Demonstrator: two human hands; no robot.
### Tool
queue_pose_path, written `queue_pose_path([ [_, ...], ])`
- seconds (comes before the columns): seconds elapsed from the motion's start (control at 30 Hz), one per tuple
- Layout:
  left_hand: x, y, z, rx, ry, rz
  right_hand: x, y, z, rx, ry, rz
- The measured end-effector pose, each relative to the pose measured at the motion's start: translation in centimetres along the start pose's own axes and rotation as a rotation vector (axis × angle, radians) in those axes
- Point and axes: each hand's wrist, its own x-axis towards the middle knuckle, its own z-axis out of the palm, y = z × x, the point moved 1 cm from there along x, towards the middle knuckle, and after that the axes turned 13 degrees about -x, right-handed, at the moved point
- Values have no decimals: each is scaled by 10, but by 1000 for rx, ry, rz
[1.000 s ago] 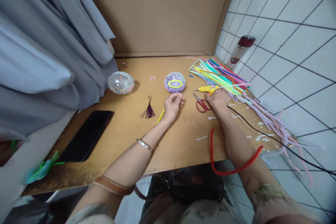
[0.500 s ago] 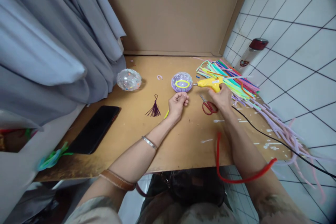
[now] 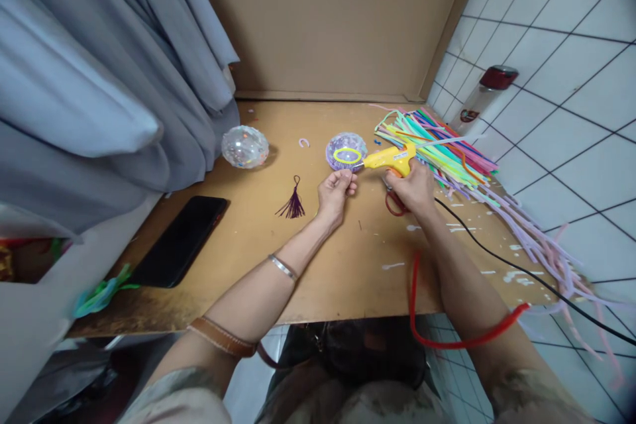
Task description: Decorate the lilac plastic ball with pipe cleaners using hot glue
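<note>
Smooth plastic glue gun (image 3: pixel 391 158), metal nozzle (image 3: pixel 358 165), matt cloth (image 3: pixel 99 73), bottle (image 3: pixel 477 103) perhaps glass.

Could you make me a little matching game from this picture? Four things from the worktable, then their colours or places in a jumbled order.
Things:
1. Glue gun
2. Tassel
3. Scissors
4. Phone

Colours or places:
A. Black and rectangular, lying flat
B. Red-handled, partly hidden by the right hand
C. Yellow, gripped in the right hand
D. Dark purple, with a loop at its top

Right pairs: 1-C, 2-D, 3-B, 4-A
</note>
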Motion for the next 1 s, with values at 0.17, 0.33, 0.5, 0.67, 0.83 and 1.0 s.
queue_pose_path([
  [0.17,1,0,0,13,-4,-2,-1,-2,-3,-33,-20,-2],
  [0.33,1,-1,0,20,0,-3,-1,-4,-4,-73,-29,4],
  [0.5,0,-1,0,18,-4,-4,-1,0,1,-54,-2,-23],
  [0.67,-1,-1,0,12,-13,6,-1,1,2,-60,13,-17],
  [0.83,-1,-1,1,9,-15,8,-1,0,0,-94,-8,8],
  [1.0,0,0,1,33,-8,1,-1,0,-1,-39,22,1],
])
